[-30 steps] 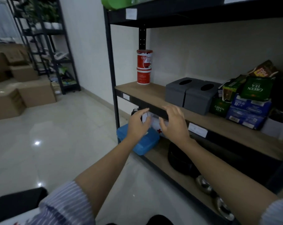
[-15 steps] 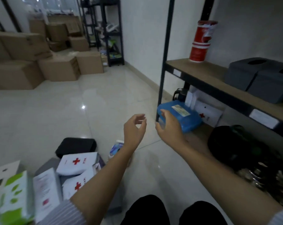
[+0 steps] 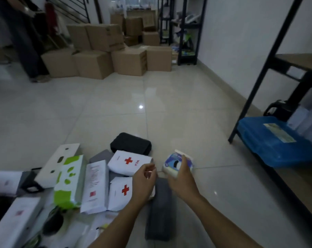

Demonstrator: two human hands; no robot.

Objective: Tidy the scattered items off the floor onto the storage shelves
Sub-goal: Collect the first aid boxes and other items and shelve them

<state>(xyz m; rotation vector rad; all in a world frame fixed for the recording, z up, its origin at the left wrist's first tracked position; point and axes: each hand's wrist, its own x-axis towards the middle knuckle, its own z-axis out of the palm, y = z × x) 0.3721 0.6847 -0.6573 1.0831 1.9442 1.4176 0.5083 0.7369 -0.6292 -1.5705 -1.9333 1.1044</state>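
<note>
Right now the right hand (image 3: 181,178) is on a small blue-and-white packet (image 3: 176,162), fingers curled over its near side, gripping it just above the pale tiled floor (image 3: 169,108). Beside it the left hand (image 3: 143,181) hovers with fingers loosely curled, holding nothing, over the edge of the pile. And what a pile: two white first-aid pouches with red crosses, one farther (image 3: 129,161) and one nearer (image 3: 122,191), partly overlapping, the nearer one tucked under the left hand. Left of them lies a long white pack with red print (image 3: 95,185), then a green-and-white box (image 3: 69,181), then a white carton with cut-out holes (image 3: 56,161) angled off to the far left. A black zip case (image 3: 131,143) sits at the far edge of the heap, and a long grey pouch (image 3: 158,208) lies lengthwise near the camera between the two forearms. More white boxes crowd the near left corner, blurred.

Over on the right stands the black-framed storage shelf (image 3: 269,56), wooden boards on it. On its bottom board rests a blue plastic case (image 3: 269,140), well apart from the packet in hand. Way back against the far wall, cardboard boxes (image 3: 105,51) are stacked up
</note>
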